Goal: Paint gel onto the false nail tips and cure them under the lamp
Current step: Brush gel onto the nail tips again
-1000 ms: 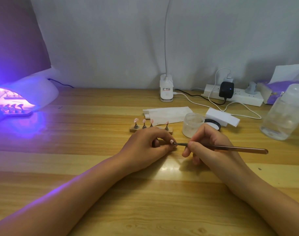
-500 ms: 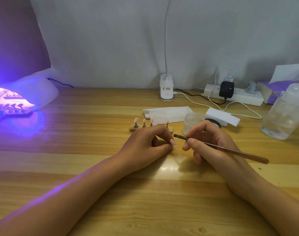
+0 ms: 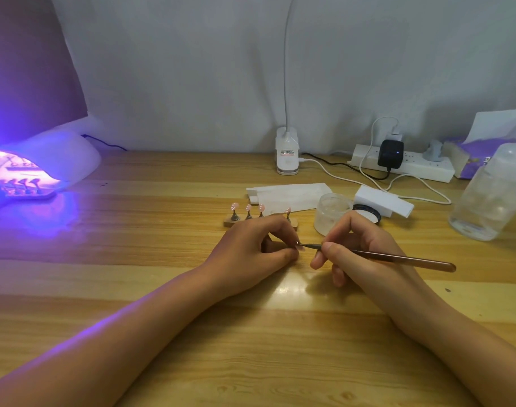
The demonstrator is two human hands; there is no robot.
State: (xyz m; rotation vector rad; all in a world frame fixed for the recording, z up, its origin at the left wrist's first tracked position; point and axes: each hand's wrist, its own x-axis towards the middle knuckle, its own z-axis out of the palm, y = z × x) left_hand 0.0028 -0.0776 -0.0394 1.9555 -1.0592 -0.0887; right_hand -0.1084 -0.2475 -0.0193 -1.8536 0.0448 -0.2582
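Painting step in hand. The left grip [image 3: 250, 249] rests on the bench [image 3: 133, 274], thumb and forefinger pinched on a single nail tip [image 3: 297, 243]. The tip is too small for us to read its coat. The right grip [image 3: 365, 254] is clamped pen-fashion on the brush [image 3: 397, 257], whose bristle end touches the held tip.

Behind the left knuckles, a wooden stand [image 3: 229, 222] carries four pink tips [image 3: 235, 206] upright on pegs, with a gap between the third and fourth. Far left, the lamp [image 3: 60, 163] glows violet, and a row of pegs [image 3: 22, 183] shows inside. A frosted jar [image 3: 333, 211] and a dark pot [image 3: 368, 214] sit just beyond the right grip. We cannot tell which holds gel.

We judge the task about midway, with one batch curing and this one partly coated. The next move calls for a short, light stroke along the tip with the left pinch steady. The tip then goes back into the gap without smearing the wet gel.
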